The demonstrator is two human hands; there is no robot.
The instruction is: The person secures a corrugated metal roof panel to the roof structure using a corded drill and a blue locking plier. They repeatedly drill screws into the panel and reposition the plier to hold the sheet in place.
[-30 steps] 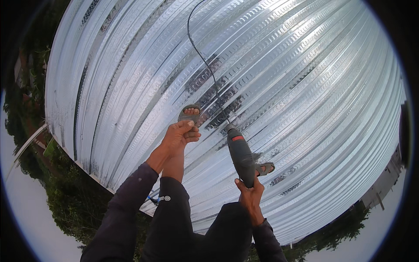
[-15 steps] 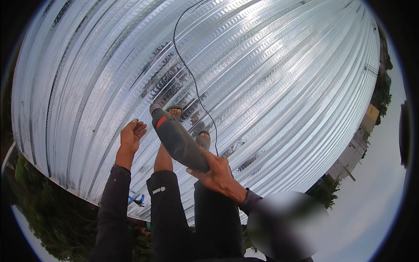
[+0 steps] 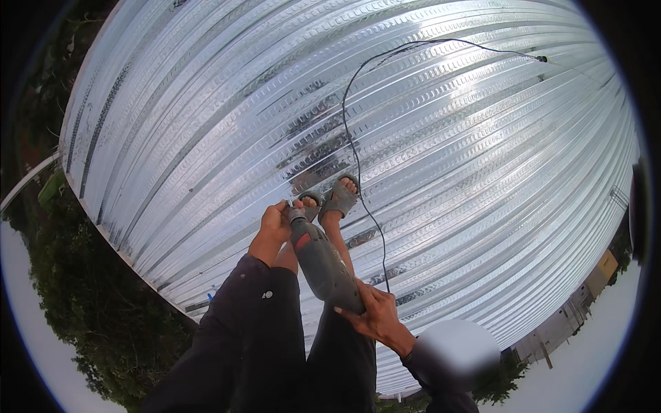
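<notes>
A dark grey power drill (image 3: pixel 322 265) with a red patch on its side points away from me, above my legs. My right hand (image 3: pixel 377 318) is closed round its rear end, at the handle. At the front, my left hand (image 3: pixel 277 224) pinches with its fingertips at the drill's tip, just ahead of the chuck (image 3: pixel 297 214). A small pale piece shows between those fingers, too small to name. From the drill's rear a black cord (image 3: pixel 357 155) runs out over the ribbed metal roof (image 3: pixel 206 138).
My sandalled feet (image 3: pixel 340 196) stand on the shiny ribbed sheets. The cord loops forward to a dark connector (image 3: pixel 542 59) at the far right. Along the left, the roof edge (image 3: pixel 110 230) drops off toward trees (image 3: pixel 89 296). Buildings (image 3: pixel 585 296) lie beyond the right edge.
My left hand, apart from the drill before, has come to its tip and closed there. The view has shifted, so the drill and feet appear lower and farther right; more cord shows.
</notes>
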